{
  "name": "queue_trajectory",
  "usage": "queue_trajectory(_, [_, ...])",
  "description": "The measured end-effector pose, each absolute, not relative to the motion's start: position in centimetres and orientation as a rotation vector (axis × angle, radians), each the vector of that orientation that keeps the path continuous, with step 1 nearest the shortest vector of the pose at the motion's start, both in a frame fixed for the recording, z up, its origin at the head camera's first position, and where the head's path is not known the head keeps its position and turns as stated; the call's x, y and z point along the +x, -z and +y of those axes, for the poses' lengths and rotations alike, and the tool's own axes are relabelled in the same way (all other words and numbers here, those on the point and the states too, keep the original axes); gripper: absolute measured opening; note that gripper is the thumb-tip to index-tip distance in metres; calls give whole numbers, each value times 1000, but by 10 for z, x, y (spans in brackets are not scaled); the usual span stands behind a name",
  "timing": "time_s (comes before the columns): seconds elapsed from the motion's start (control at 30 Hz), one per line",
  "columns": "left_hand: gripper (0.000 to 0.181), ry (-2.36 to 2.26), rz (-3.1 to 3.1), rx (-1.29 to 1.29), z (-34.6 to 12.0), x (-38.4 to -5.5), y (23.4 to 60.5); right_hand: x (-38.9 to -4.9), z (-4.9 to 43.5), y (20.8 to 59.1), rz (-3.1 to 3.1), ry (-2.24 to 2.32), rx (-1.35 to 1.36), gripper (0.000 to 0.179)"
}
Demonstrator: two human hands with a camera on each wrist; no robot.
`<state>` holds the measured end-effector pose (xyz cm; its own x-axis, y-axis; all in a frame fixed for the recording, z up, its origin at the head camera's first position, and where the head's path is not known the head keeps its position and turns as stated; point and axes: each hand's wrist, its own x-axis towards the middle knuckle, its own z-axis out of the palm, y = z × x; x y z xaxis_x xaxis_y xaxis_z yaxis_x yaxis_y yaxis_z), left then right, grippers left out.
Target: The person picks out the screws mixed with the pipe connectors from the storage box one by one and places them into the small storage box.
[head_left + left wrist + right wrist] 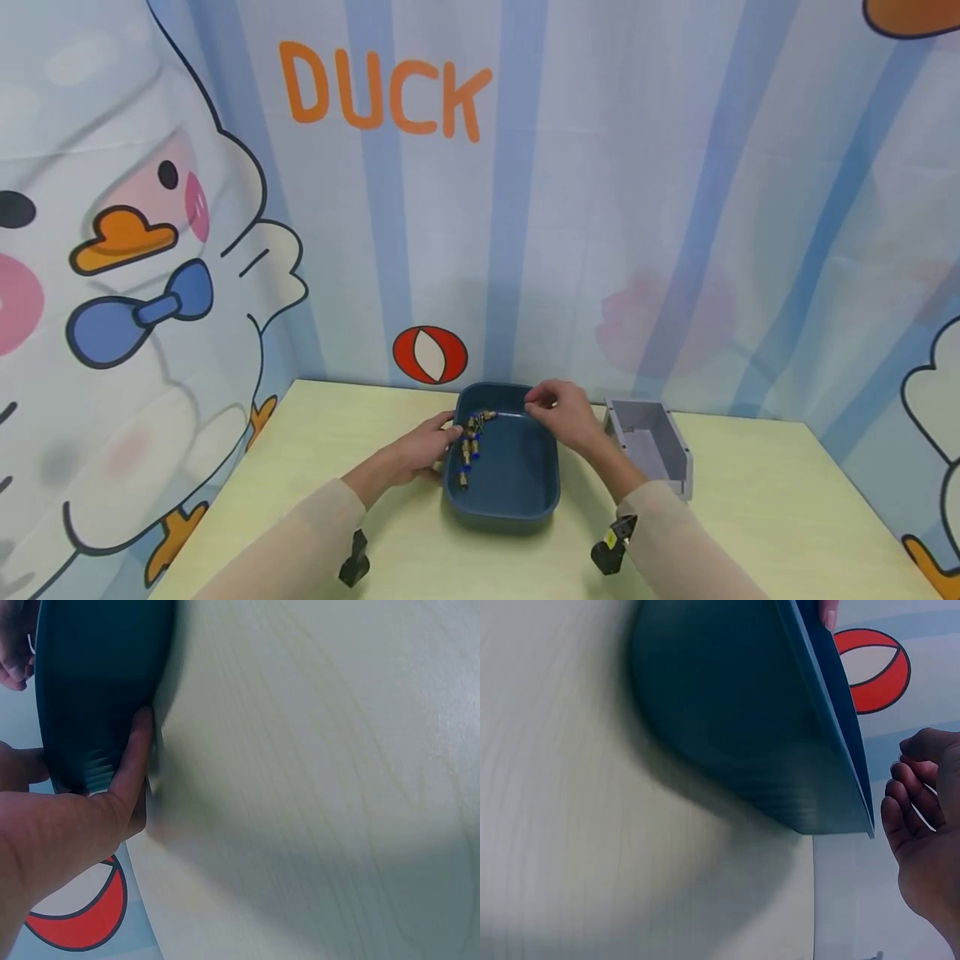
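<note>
A dark blue plastic bin (504, 508) stands on the table with several small brass fittings (467, 450) with blue collars inside, gathered along its left side. My left hand (422, 450) grips the bin's left wall, thumb over the rim and fingers against the outside. The left wrist view shows those fingers (133, 761) along the outer wall. Over the bin's far right corner is my right hand (568, 412), its fingers loosely curled. In the right wrist view, that hand (930, 802) is beside the bin's rim, with nothing visible between thumb and fingers.
To the right of the bin, a grey open-fronted box (651, 450) stands near the back of the pale wood table (750, 500), partly behind my right forearm. A printed duck curtain (570, 208) hangs directly behind the table and along its left side.
</note>
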<state>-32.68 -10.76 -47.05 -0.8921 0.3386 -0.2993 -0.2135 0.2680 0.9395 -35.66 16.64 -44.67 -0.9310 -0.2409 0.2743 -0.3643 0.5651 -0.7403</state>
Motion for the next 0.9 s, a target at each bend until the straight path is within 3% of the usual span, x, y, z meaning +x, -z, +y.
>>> queue_trajectory(0.9, [53,-1718,2143,154,-99,-318,471,-354,141,463,-2623,-1395,478,5])
